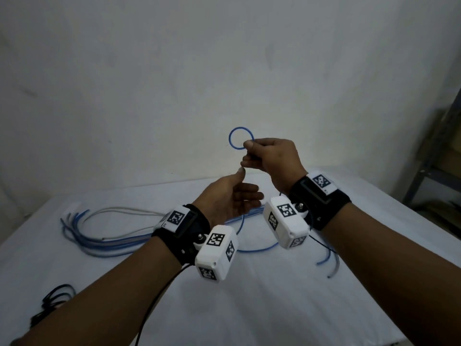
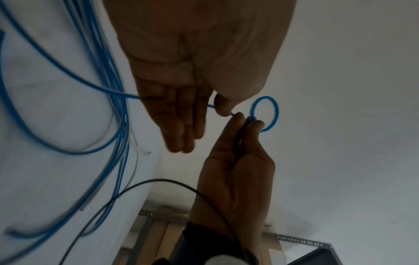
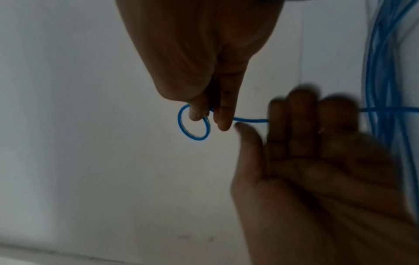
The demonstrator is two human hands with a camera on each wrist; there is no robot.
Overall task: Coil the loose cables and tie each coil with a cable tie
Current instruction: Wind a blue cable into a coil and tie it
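Note:
My right hand (image 1: 249, 151) is raised in front of the wall and pinches a small loop of blue cable (image 1: 230, 143) between thumb and fingers. From the pinch the cable runs down past my left hand (image 1: 239, 193) to the table. The left hand is open just below, palm turned up and fingers straight. In the left wrist view the cable (image 2: 264, 114) passes between the left hand's (image 2: 181, 116) thumb and fingers without being held. The right wrist view shows the loop (image 3: 192, 134) at the right hand's fingertips (image 3: 223, 123).
A bundle of blue and grey cables (image 1: 99, 236) lies on the white-covered table (image 1: 274, 295), with loose ends (image 1: 324, 258) at the right. A small white object (image 1: 72, 207) lies at the far left, a black cable (image 1: 55, 295) near left. A metal shelf (image 1: 434, 156) stands at the right.

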